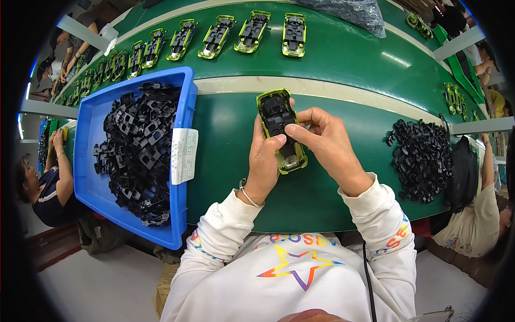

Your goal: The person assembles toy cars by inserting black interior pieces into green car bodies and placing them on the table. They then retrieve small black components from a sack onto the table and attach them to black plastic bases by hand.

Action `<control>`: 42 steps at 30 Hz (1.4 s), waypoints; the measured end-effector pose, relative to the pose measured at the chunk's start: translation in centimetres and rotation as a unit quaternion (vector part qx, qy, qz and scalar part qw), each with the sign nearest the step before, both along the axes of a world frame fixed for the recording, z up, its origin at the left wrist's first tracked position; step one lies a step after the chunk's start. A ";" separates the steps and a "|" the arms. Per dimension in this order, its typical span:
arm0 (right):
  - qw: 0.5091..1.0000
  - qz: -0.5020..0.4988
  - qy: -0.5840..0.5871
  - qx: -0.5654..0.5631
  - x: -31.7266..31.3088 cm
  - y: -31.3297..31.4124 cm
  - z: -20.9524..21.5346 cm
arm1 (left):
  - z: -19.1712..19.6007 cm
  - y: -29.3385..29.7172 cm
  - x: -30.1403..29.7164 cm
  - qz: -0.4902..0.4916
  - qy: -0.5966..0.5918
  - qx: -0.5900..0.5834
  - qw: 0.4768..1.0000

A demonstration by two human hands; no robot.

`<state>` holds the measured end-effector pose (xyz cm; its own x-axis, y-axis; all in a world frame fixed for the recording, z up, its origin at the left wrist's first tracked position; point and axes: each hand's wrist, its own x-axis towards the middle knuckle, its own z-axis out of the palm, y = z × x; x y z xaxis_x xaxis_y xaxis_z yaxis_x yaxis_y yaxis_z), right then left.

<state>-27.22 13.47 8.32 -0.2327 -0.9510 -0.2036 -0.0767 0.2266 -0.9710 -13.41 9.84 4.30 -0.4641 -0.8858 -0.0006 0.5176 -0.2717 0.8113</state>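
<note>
Head view: I see a white paper label on the blue plastic bin's right wall — black clips heaped inside. My left hand and right hand both clasp a glossy yellow-green toy car chassis above the green table — thumbs pressing its black insert.

This is a factory assembly line. A long green conveyor belt carries a row of identical yellow-green toy car bodies across the far side. A blue bin of black plastic parts sits at left, a loose heap of parts at right, and other seated workers line both sides.
</note>
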 end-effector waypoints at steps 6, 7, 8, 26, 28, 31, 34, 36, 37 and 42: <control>0.999 -0.003 -0.043 -0.010 -0.6 0.2 -0.2 | 0.2 0.0 -0.7 0.002 0.060 0.063 0.996; 0.999 0.009 -0.037 -0.009 -0.9 0.3 -1.1 | 0.4 0.0 -1.0 0.007 0.078 0.085 0.993; 0.999 0.020 -0.031 -0.009 -1.2 0.3 -1.4 | 0.4 -0.1 -1.1 0.005 0.083 0.079 0.993; 0.985 -0.169 -0.027 0.001 -20.5 -14.1 -5.6 | 11.7 5.4 14.5 -0.084 -0.232 -0.211 0.946; 0.982 -0.185 -0.012 0.016 -22.4 -15.7 -7.0 | 13.6 4.7 18.6 -0.018 -0.339 -0.284 0.897; 0.981 -0.182 -0.001 0.060 -21.6 -17.4 -7.6 | 14.0 3.3 22.4 0.150 -0.443 -0.184 0.864; 0.981 -0.179 0.017 0.074 -20.7 -16.8 -7.0 | 12.0 -0.9 25.1 0.187 -0.522 -0.241 0.797; 0.979 -0.185 0.061 0.057 -20.9 -14.9 -6.0 | 11.4 -4.1 24.8 0.124 -0.661 -0.392 0.627; 0.978 -0.178 0.100 0.040 -20.3 -13.7 -5.0 | 10.1 -6.1 24.9 0.119 -0.678 -0.469 0.553; 0.994 -0.066 0.082 -0.025 -15.1 -4.8 0.7 | 6.6 -11.8 24.2 0.006 -0.751 -0.522 0.405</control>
<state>-42.35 8.62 9.06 -0.3821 -0.9180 -0.1059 -0.2086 0.1974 -0.9579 10.75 -2.00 10.85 -0.6298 -0.7699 0.1033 -0.7764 0.6194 -0.1168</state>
